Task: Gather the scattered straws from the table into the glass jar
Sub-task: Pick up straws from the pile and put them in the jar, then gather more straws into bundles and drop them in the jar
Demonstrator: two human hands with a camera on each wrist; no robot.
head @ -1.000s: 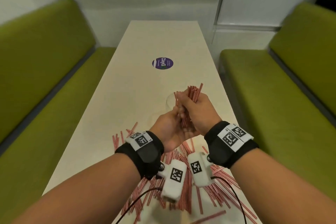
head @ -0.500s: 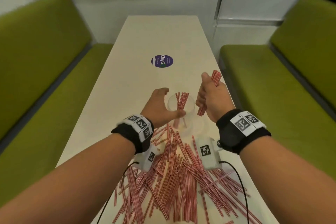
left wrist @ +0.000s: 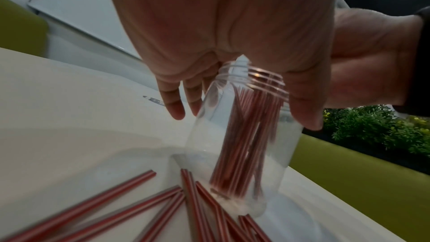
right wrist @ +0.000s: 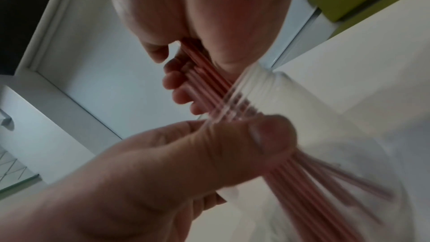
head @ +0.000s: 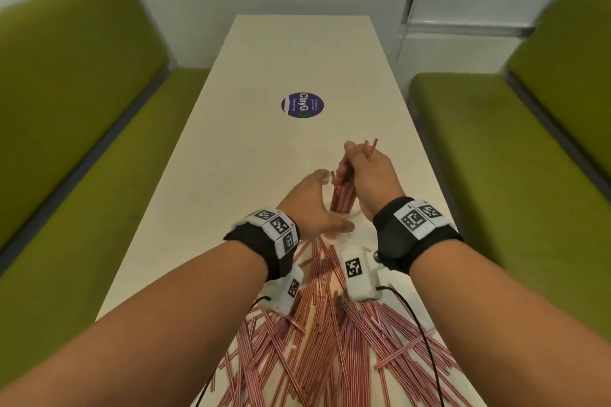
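Observation:
A clear glass jar [head: 347,214] [left wrist: 244,154] stands on the white table [head: 297,49], mostly hidden between my hands. My left hand [head: 337,200] [left wrist: 242,113] grips its neck, with the thumb [right wrist: 267,135] on the near side. Just above the mouth, my right hand [head: 355,162] [right wrist: 186,65] grips a bundle of red-and-white striped straws [head: 372,147] [right wrist: 209,80]. The bundle's lower ends are inside the jar, among other straws [left wrist: 244,135] that stand there. Many scattered straws [head: 330,324] lie in a pile on the near end of the table, under my wrists.
A round purple sticker [head: 302,105] lies flat beyond the jar. Green benches flank the table on the left [head: 82,142] and the right [head: 512,142]. A white wall closes the far end. A green plant [left wrist: 372,126] shows beyond the right bench.
One second ago both hands held the bundle over the pile. The left hand then went to the jar. The right hand has moved left over the mouth and lowered the bundle's ends inside.

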